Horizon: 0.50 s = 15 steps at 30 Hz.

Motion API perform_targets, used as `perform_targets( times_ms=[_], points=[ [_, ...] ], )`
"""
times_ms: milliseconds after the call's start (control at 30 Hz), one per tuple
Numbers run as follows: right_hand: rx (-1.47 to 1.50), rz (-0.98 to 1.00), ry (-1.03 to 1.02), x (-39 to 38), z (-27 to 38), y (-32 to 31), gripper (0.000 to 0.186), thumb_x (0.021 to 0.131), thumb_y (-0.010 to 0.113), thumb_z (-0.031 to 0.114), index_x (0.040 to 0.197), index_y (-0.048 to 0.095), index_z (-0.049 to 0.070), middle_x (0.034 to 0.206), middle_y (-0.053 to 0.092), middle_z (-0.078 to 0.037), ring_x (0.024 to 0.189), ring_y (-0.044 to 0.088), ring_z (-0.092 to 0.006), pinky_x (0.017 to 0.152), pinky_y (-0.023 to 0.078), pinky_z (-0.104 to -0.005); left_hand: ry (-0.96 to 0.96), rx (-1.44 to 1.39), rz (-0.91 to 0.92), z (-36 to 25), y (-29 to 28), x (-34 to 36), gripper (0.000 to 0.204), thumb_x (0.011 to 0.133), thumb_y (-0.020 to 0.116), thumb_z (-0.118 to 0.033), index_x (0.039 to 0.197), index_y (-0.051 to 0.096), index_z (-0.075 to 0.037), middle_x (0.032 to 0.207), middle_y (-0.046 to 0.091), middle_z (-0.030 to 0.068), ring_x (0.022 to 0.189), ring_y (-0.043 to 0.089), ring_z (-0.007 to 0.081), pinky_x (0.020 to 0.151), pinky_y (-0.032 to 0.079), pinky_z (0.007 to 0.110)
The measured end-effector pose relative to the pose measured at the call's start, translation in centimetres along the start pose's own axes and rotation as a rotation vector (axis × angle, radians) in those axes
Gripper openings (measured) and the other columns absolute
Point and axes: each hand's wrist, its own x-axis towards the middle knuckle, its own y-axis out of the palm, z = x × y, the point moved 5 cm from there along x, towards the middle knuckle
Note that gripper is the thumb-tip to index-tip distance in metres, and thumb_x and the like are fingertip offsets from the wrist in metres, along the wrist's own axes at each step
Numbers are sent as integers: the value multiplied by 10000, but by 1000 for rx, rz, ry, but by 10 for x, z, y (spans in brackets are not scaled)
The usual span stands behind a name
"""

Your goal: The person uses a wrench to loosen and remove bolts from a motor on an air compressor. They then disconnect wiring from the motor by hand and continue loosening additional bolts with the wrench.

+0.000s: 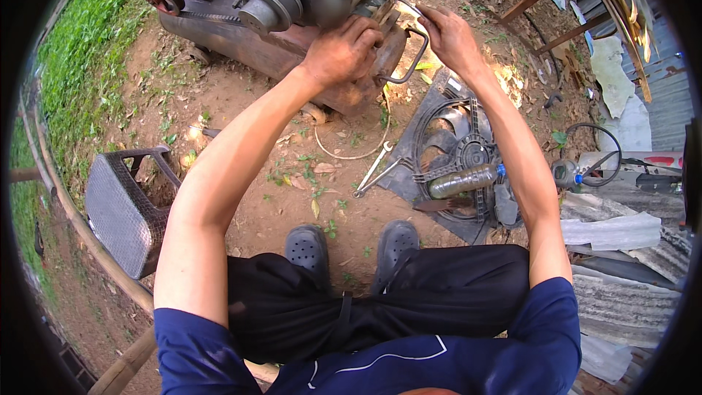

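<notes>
My left hand [340,55] reaches onto a rusty machine [219,44] at the top, just below a dark round part [329,1] beside the belt pulley [267,7]. Its fingers are curled, and what they grip is hidden. My right hand [450,40] is to the right, with thumb and fingers closed on a thin metal rod [406,1] at the machine's end. A bent black pipe [420,51] sits between my hands. Below lie two wrenches [374,174] and a black fan assembly [446,139], with a plastic bottle [464,183] on it.
An upturned grey plastic stool [124,205] stands left, beside wooden poles [102,241] and grass [73,44]. A wooden stand [512,7] is at the upper right. Corrugated sheets [621,285] and a black hose [614,135] lie along the right. My feet are on dirt ground [270,175].
</notes>
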Motion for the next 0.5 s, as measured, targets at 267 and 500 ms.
perform_targets(
  times_ms=[267,500],
  points=[
    [106,43,211,4,40,0,265,898,584,164,1055,670,-32,855,657,-279,818,655,-417,762,522,-462,-5,11,-6,1,-1,0,328,722,652,-34,1004,493,-87,1022,557,74,893,602,283,724,520,376],
    [210,-50,202,1,49,3,246,876,592,139,1004,674,-55,838,658,-272,832,642,-436,807,503,-468,-4,-7,-27,1,0,0,304,716,654,-38,980,515,-93,1006,569,73,889,602,283,724,510,381]
  ],
)
